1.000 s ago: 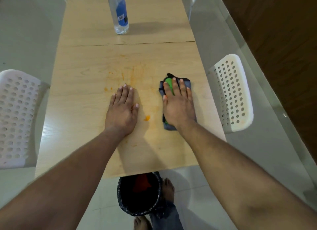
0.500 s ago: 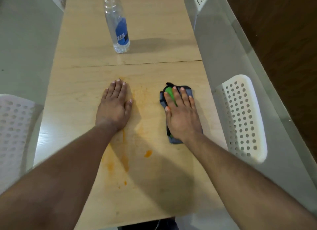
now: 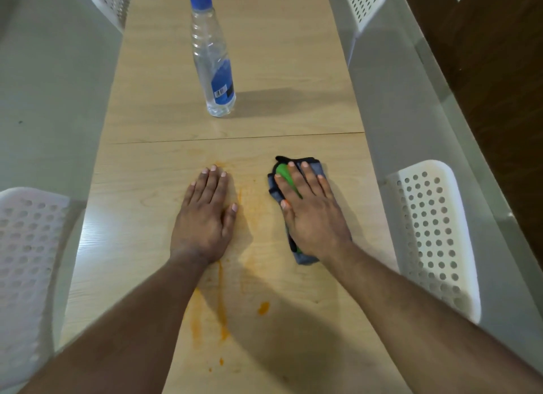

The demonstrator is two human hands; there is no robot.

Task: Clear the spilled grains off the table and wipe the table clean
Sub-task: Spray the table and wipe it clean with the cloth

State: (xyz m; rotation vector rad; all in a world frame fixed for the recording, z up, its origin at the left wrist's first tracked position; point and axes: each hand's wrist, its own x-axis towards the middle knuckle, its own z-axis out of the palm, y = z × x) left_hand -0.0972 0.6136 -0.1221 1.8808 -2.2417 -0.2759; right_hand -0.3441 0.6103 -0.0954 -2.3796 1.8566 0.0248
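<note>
A light wooden table [image 3: 293, 70] carries orange smears [image 3: 221, 314] and a small orange blob [image 3: 263, 308] near its front half. My left hand [image 3: 204, 217] lies flat on the wood, fingers straight, just left of a faint orange streak. My right hand [image 3: 311, 214] presses flat on a folded grey cloth with a green patch [image 3: 305, 258], which shows around the fingers and below the palm. The two hands are side by side, a hand's width apart.
A clear spray bottle with a blue label and blue nozzle [image 3: 213, 67] stands upright further back on the table. White perforated chairs sit at the left [image 3: 26, 261], right [image 3: 432, 235] and both far corners. A seam [image 3: 323, 135] crosses the tabletop.
Both hands have slid forward along the table, away from me, the cloth moving with the right hand. Orange streaks trail behind the left hand. The bin under the table's edge has left the view.
</note>
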